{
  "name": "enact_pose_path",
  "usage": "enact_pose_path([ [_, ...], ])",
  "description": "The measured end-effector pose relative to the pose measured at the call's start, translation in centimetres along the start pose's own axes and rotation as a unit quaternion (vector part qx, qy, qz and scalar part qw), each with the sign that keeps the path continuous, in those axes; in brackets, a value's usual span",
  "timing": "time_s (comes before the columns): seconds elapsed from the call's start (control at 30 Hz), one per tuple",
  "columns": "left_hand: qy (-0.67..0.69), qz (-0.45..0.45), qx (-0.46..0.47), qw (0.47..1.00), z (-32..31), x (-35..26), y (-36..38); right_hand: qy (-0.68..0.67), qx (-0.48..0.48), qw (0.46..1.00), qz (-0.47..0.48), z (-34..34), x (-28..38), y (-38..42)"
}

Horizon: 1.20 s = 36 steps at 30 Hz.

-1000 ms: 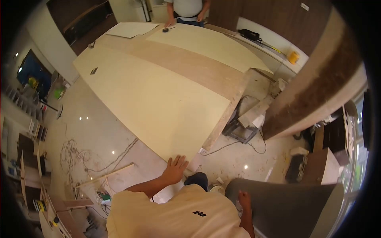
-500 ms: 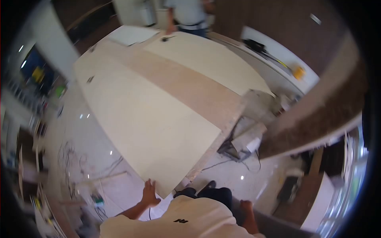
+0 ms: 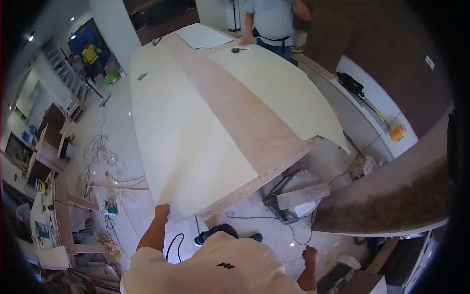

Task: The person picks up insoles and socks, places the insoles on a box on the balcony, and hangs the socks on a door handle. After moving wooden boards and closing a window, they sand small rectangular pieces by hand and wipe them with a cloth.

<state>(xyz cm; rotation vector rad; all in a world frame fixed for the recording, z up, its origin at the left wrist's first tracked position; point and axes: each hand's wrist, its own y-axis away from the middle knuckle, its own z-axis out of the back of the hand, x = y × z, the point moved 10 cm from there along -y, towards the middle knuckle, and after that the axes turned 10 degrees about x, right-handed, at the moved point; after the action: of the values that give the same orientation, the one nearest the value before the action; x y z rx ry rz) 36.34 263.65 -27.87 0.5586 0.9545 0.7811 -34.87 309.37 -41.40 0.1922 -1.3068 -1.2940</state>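
Left hand (image 3: 162, 211) grips the near left corner of a pale sheet (image 3: 181, 132) lying along the left edge of the workbench (image 3: 245, 122). Right hand (image 3: 309, 255) hangs fisted, empty, over the floor.

The left hand (image 3: 162, 211) gripped the near corner of a big pale sheet (image 3: 181, 132) that lay on a long wooden table (image 3: 245, 117). The right hand (image 3: 309, 254) hung in a loose fist over the dusty floor (image 3: 254, 215), holding nothing. Another person (image 3: 269, 22) stood at the far end, one hand on the table near a tape measure (image 3: 236, 50).
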Motion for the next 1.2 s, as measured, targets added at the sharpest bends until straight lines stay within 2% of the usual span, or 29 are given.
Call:
enact_pose_path([
  [0.1, 0.000, -0.014, -0.051, 0.999, 0.6, 0.4, -3.6, -0.121, -0.071, 0.990, -0.001, 4.1, -0.4, -0.7],
  [0.2, 0.033, 0.048, -0.135, 0.989, 2.0, 0.7, -3.2, -0.078, -0.021, 0.995, -0.050, 5.0, -2.4, 0.3],
  [0.23, 0.049, 0.049, -0.126, 0.990, 2.9, 2.0, -6.1, 0.141, 0.043, 0.989, 0.009, 4.3, -6.9, -3.4],
  [0.27, 0.064, 0.051, -0.117, 0.990, 3.6, 3.3, -8.9, 0.347, 0.065, 0.931, 0.090, 3.6, -11.6, -6.9],
  [0.3, 0.079, 0.052, -0.109, 0.990, 4.3, 4.4, -11.4, 0.435, 0.099, 0.890, 0.091, 2.5, -11.0, -4.1],
  [0.33, 0.003, 0.076, -0.086, 0.993, 4.1, 4.3, -11.3, 0.516, 0.132, 0.840, 0.100, 1.4, -10.5, -1.2],
  [0.4, -0.163, 0.099, -0.071, 0.979, 4.6, 3.9, -11.1, 0.340, 0.159, 0.926, 0.048, 1.8, -11.6, 2.0],
  [0.43, -0.251, 0.102, -0.080, 0.959, 5.6, 3.7, -11.3, 0.299, 0.160, 0.940, 0.028, 1.7, -10.9, 3.7],
  [0.5, -0.260, 0.135, -0.109, 0.950, 6.5, 3.5, -10.6, 0.240, 0.155, 0.958, -0.002, 1.6, -9.4, 6.2],
  [0.57, -0.079, 0.204, -0.154, 0.964, 6.6, 4.8, -8.5, 0.245, 0.138, 0.960, -0.010, 2.4, -8.1, 5.4],
  [0.67, 0.029, 0.214, -0.267, 0.939, 7.3, 7.2, -8.3, 0.276, 0.116, 0.954, 0.003, 3.2, -5.7, 3.0],
  [0.77, -0.085, 0.147, -0.344, 0.924, 7.3, 5.3, -6.2, 0.282, 0.095, 0.954, 0.034, 4.3, -2.3, 0.4],
  [0.83, -0.048, 0.159, -0.271, 0.948, 7.1, 6.9, -8.6, 0.249, 0.083, 0.964, 0.047, 5.4, 0.3, -1.1],
  [0.9, -0.041, 0.184, -0.208, 0.960, 7.1, 7.4, -9.9, 0.140, 0.061, 0.988, -0.021, 6.2, 2.1, -2.5],
  [0.93, -0.051, 0.204, -0.181, 0.961, 7.1, 8.0, -11.0, 0.066, 0.043, 0.992, -0.099, 6.3, 2.4, -3.2],
  [0.97, -0.062, 0.224, -0.154, 0.960, 6.8, 8.6, -11.5, 0.066, 0.034, 0.993, -0.087, 6.2, 4.1, -3.9],
  [1.03, -0.088, 0.180, -0.149, 0.968, 6.1, 7.5, -10.0, 0.069, 0.016, 0.995, -0.065, 6.1, 6.4, -4.7],
  [1.07, -0.101, 0.157, -0.145, 0.972, 5.7, 5.0, -7.7, 0.057, 0.015, 0.997, -0.054, 5.8, 6.7, -5.1],
  [1.13, -0.334, 0.147, -0.123, 0.923, 5.8, -0.7, -6.5, 0.033, 0.010, 0.999, -0.029, 5.2, 7.4, -5.6],
  [1.17, -0.386, 0.127, -0.128, 0.905, 5.0, -7.8, -1.1, 0.066, 0.028, 0.997, -0.040, 4.9, 8.0, -5.0],
  [1.2, -0.392, 0.104, -0.152, 0.901, 6.1, -10.9, -2.9, 0.096, 0.046, 0.993, -0.048, 4.4, 9.3, -4.1],
])
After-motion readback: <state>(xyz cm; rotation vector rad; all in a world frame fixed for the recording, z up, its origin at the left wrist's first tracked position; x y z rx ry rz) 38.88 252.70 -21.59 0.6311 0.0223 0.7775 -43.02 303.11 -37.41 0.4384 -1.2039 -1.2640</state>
